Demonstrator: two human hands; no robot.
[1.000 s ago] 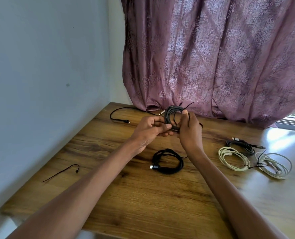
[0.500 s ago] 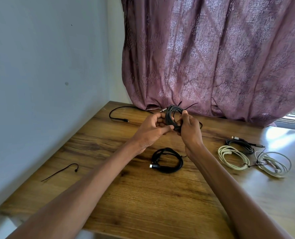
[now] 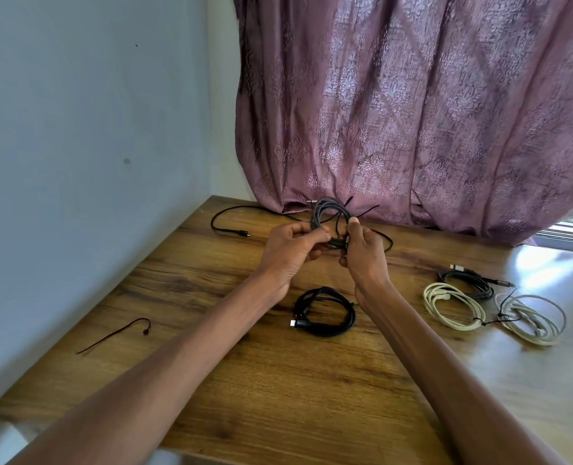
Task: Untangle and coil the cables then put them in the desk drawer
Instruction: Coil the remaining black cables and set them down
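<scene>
A mauve patterned curtain (image 3: pixel 412 112) hung behind a wooden desk (image 3: pixel 278 397), its hem resting on the far edge. Above the desk's far middle, the left hand (image 3: pixel 290 253) and right hand (image 3: pixel 362 251) met around a grey-black cable coil (image 3: pixel 328 213) held upright: the left hand's fingers curled over the coil's left side, and the right hand pinched its lower right part, thumb up. A loose end of that cable trailed left across the desk to a plug (image 3: pixel 241 233). Just below the hands lay a coiled black cable (image 3: pixel 325 312) with a pale connector. On the right, near each other, lay a cream coiled cable (image 3: pixel 452 310), a white coiled cable (image 3: pixel 530 318) and, behind them, a dark coiled cable (image 3: pixel 466 280). Near the left edge lay a thin black tie (image 3: pixel 114 335).
</scene>
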